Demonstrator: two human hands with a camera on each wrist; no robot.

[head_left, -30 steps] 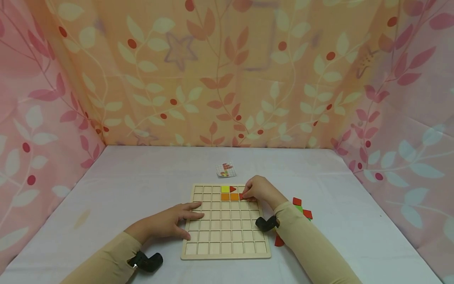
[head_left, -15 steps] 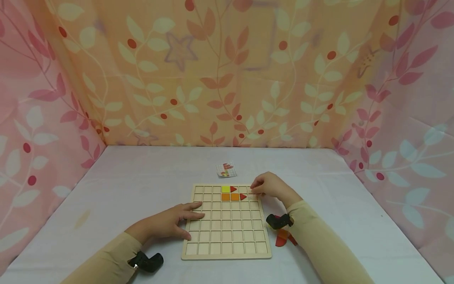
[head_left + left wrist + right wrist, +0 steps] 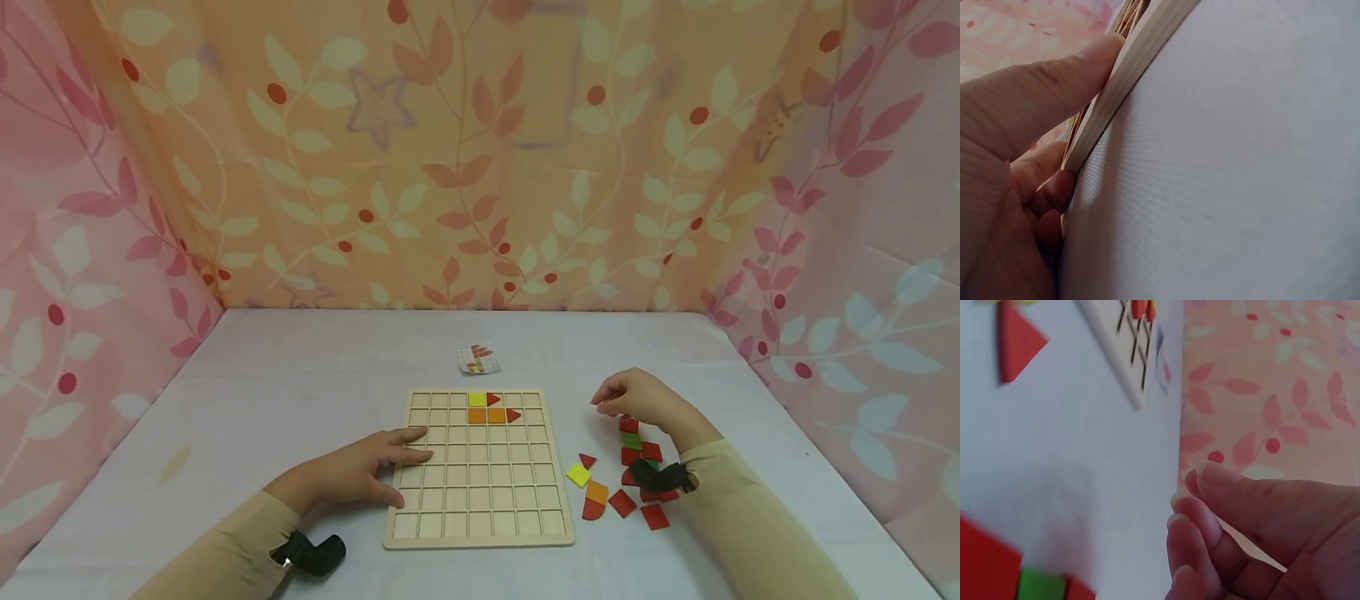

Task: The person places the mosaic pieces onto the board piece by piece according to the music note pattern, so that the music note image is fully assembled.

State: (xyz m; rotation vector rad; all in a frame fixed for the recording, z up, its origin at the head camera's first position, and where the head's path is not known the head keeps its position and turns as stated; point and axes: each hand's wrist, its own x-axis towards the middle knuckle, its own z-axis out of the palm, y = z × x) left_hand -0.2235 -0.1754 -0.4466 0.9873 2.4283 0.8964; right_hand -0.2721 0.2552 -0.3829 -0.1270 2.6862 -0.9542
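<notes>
Pale gridded board (image 3: 478,475) laid flat at lower centre, five coloured tiles (image 3: 477,415) set in top rows, loose pieces (image 3: 622,503) scattered lower right

A square grid patterns the pale wooden board (image 3: 478,477), set with yellow, orange and red flat tiles (image 3: 497,415); red, green, orange and yellow loose tiles (image 3: 622,502) colour a white tablecloth (image 3: 345,358). Leaf sprays and red dots pattern the orange fabric backdrop (image 3: 465,208); fabric sleeves (image 3: 757,517) are tan.

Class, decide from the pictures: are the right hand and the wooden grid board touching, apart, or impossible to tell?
Apart. In the head view, a strip of white tablecloth shows between the right hand and the wooden grid board.
</notes>
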